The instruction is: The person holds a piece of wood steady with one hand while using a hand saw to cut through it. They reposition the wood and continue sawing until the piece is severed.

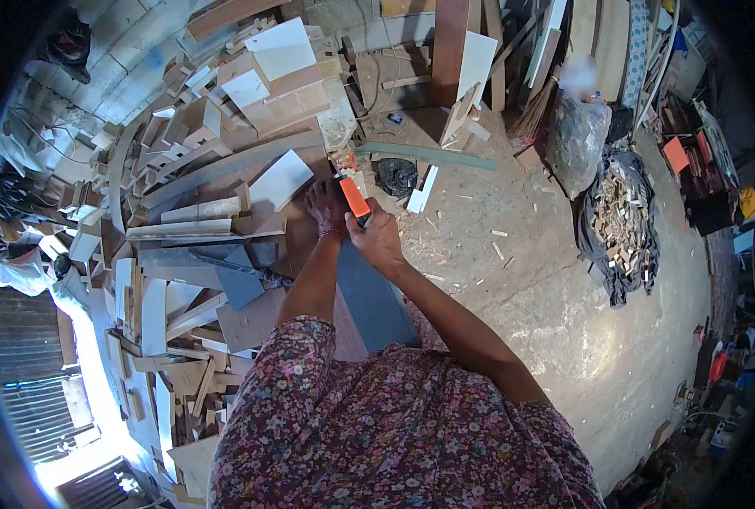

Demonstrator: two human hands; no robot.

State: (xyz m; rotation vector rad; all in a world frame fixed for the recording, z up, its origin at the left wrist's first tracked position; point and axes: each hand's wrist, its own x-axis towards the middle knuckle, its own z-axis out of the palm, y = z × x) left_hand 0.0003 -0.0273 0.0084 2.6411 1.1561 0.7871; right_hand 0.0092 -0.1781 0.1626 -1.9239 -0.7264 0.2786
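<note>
An orange and black tool (pixel 356 198) is held in my right hand (pixel 378 237), whose fingers are wrapped round its near end. My left hand (pixel 325 206) lies just left of the tool, with its fingers spread over a dark brown surface. A blue-grey board (pixel 369 293) stretches from beneath my hands toward my body. Right of the tool are a crumpled black plastic bag (pixel 396 176) and a small white piece (pixel 422 189) on the floor. Whatever lies under the tool's far end is too small to make out.
Wood offcuts and boards (pixel 199 127) are piled on the left. A long green strip (pixel 428 155) lies ahead. Farther right are a clear plastic sack (pixel 578 140) and a dark cloth heaped with wood scraps (pixel 622 222). Planks (pixel 452 51) lean at the back wall.
</note>
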